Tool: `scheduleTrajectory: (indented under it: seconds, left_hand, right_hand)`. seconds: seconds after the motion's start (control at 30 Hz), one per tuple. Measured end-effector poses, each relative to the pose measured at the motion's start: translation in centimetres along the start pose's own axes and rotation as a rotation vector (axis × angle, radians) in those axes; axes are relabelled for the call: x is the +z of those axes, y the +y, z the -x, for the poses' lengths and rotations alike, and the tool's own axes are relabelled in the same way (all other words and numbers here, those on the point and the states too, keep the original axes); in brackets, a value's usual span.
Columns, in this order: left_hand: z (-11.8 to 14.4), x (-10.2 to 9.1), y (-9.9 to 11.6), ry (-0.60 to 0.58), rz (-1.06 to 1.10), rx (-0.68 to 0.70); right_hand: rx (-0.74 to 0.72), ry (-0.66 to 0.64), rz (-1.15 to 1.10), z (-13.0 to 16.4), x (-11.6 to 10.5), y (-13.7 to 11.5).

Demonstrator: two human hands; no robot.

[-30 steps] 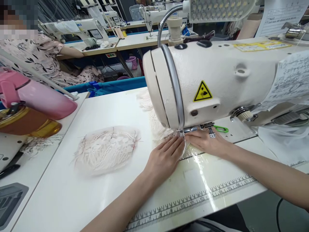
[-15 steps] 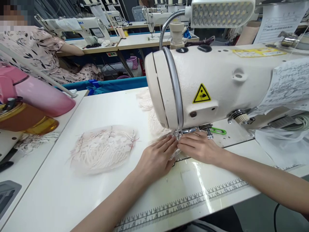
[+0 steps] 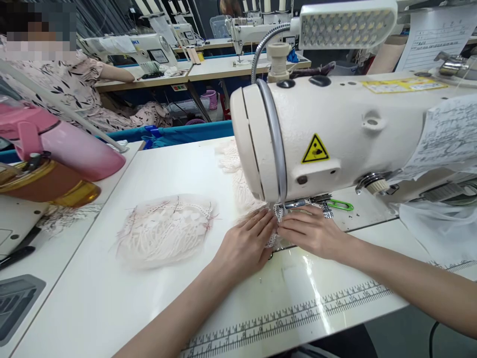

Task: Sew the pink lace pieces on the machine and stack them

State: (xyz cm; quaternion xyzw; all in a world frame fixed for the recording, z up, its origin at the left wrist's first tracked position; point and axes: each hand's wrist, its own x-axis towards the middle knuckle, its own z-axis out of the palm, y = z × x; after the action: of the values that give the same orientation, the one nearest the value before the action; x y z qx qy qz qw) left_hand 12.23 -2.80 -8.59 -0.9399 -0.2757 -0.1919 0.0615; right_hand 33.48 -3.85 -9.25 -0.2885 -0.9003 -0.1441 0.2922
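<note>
My left hand [image 3: 248, 242] lies flat on a strip of white lace [image 3: 238, 181], fingers together, pressing it to the table just left of the presser foot [image 3: 285, 206]. My right hand [image 3: 311, 229] rests flat on the same lace directly in front of the foot, its fingertips almost meeting the left hand's. The lace runs away behind the cream sewing machine [image 3: 335, 134], whose head hides the needle. A separate stack of pale pink lace pieces [image 3: 164, 229] lies on the table to the left, apart from both hands.
A pink bottle [image 3: 63, 144] lies on an amber container [image 3: 44, 186] at the left. Green thread snips [image 3: 340, 204] sit right of the foot. A printed ruler [image 3: 298, 313] lines the near table edge. Another person [image 3: 63, 84] sits at a machine behind. A lamp [image 3: 346, 22] hangs overhead.
Both hands have drawn slightly closer together at the presser foot, pressing the lace. The view has shifted a little; the rest stays put.
</note>
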Motion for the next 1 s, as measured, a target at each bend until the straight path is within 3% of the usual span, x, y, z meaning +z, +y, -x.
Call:
scheduleTrajectory:
  seconds: [0.33, 0.57, 1.0]
  left_hand:
    - [-0.4, 0.1, 0.8, 0.002, -0.053, -0.04]
    - [-0.8, 0.0, 1.3, 0.033, -0.101, -0.064]
    - [-0.8, 0.6, 1.4, 0.015, -0.114, -0.083]
  right_hand:
    - [0.042, -0.124, -0.025, 0.6, -0.3, 0.5]
    - [0.048, -0.144, 0.003, 0.9, -0.2, 0.8]
    - [0.095, -0.053, 0.184, 0.9, -0.7, 1.1]
